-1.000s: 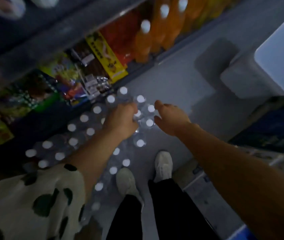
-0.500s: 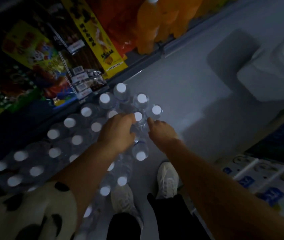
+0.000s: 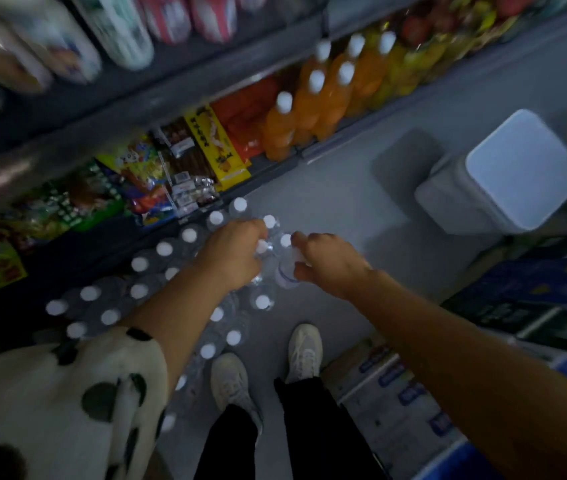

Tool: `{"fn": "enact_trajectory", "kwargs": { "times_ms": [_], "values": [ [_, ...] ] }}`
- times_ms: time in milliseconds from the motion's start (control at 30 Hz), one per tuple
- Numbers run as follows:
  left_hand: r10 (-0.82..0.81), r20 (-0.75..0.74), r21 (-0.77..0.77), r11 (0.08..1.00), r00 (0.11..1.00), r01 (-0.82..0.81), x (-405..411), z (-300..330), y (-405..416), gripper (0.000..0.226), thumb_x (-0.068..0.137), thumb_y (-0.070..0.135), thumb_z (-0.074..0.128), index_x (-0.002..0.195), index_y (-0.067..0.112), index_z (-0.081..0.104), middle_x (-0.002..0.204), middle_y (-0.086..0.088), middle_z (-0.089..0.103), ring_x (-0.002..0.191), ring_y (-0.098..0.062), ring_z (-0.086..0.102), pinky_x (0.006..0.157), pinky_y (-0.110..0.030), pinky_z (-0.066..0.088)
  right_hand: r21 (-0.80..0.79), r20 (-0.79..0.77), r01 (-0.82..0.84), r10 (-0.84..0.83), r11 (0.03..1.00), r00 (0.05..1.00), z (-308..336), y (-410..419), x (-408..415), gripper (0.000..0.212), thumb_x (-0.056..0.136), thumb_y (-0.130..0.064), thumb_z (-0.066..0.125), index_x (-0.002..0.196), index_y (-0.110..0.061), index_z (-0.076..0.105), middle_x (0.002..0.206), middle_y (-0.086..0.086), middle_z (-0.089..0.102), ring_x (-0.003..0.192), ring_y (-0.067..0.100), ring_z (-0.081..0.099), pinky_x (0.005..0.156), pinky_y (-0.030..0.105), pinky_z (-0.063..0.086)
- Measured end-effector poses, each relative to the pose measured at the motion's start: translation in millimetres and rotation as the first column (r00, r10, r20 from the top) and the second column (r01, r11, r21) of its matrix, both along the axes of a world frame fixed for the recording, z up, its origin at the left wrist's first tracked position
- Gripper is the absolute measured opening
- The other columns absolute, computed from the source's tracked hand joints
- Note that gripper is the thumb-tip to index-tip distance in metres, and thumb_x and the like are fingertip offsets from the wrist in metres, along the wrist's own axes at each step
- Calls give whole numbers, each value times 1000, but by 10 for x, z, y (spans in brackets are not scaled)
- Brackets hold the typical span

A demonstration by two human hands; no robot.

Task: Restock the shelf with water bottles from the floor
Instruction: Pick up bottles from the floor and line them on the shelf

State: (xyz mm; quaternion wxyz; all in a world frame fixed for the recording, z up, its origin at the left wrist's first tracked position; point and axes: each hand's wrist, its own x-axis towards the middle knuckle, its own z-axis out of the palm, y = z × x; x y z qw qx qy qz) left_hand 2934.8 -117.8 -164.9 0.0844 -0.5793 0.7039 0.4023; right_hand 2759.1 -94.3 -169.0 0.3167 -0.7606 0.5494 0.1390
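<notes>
Fingers point(image 3: 301, 268) of the right hand point(image 3: 330, 263) curl round one water bottle point(image 3: 287, 271), upright with its cap skyward, lifted slightly above the packs of bottles point(image 3: 157, 271) on the floor point(image 3: 344, 202). Half a second ago it was only reaching. The left hand point(image 3: 232, 252) presses curled fingers onto neighbouring caps beside the shelf point(image 3: 206, 161).

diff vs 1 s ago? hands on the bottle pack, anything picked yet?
The right hand, hovering half open beside the pack a second ago, has closed round a bottle at the pack's near right corner; that bottle now sits tilted. The left hand stays on the bottle tops. The water bottle pack stays on the floor, and both feet are unmoved.
</notes>
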Motion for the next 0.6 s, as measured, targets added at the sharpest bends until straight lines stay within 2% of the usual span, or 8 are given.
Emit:
{"fn": "enact_trajectory", "kwargs": {
  "times_ms": [133, 233, 300, 367, 433, 500, 600],
  "values": [
    [-15, -134, 20, 1000, 991, 18, 2, 977, -21, 58, 71, 17, 78, 124, 19, 55, 118, -4, 60, 106, -24, 60, 89, -33, 50, -71, 87, -49, 56, 996, 995, 1484, -232, -105, 34, 88, -23, 58, 115, -4, 49, 99, 21, 60, 91, 37, 56, 73, 38, 41],
    [-65, -240, -4, 998, 968, 66, -9, 1864, -110, 78, 63, 26, 86, 132, 21, 50, 126, 4, 56, 114, -14, 55, 93, -28, 46, -214, 166, -52, 89, 976, 982, 2667, -400, -132, 28, 83, -21, 62, 103, -2, 55, 94, 18, 63, 86, 37, 57, 71, 41, 44],
    [-101, -335, -47, 995, 937, 90, -18, 2505, -169, 83, 59, 29, 88, 132, 23, 50, 127, 8, 57, 114, -9, 54, 96, -27, 45, -327, 170, -58, 119, 943, 978, 3493, -495, -126, 26, 81, -22, 61, 99, -3, 58, 85, 14, 62, 78, 32, 56, 65, 38, 42],
    [-99, -465, -75, 995, 880, 73, -5, 3100, -254, 74, 59, 23, 88, 125, 25, 55, 119, 10, 63, 108, -1, 59, 96, -29, 48, -415, 178, -48, 133, 909, 975, 4344, -568, -104, 20, 81, -20, 62, 95, -6, 58, 69, -1, 53, 64, 17, 48, 59, 29, 32],
    [-84, -532, -103, 994, 843, 34, 60, 3682, -344, 67, 60, 14, 88, 119, 23, 58, 112, 8, 68, 101, 1, 63, 92, -29, 51, -469, 233, -41, 168, 882, 958, 5164, -581, -54, 5, 81, -25, 58, 82, -22, 55, 59, -12, 43, 57, 7, 44, 54, 20, 29],
    [-102, -570, -197, 980, 815, -15, 108, 4279, -423, 61, 61, 16, 87, 116, 17, 61, 107, 4, 71, 100, -8, 66, 89, -33, 53, -532, 262, -41, 210, 846, 942, 5884, -556, 19, 6, 77, -36, 49, 77, -34, 44, 62, -13, 45, 60, 6, 43, 56, 17, 30],
    [-132, -647, -301, 949, 751, -92, 210, 5113, -501, 31, 79, 5, 76, 102, 18, 61, 89, 10, 70, 84, -4, 65, 74, -22, 56, -636, 274, 20, 202, 772, 940, 6715, -531, 130, 13, 78, -36, 50, 85, -25, 51, 69, -7, 49, 63, 7, 42, 57, 15, 34]
  ]
}}
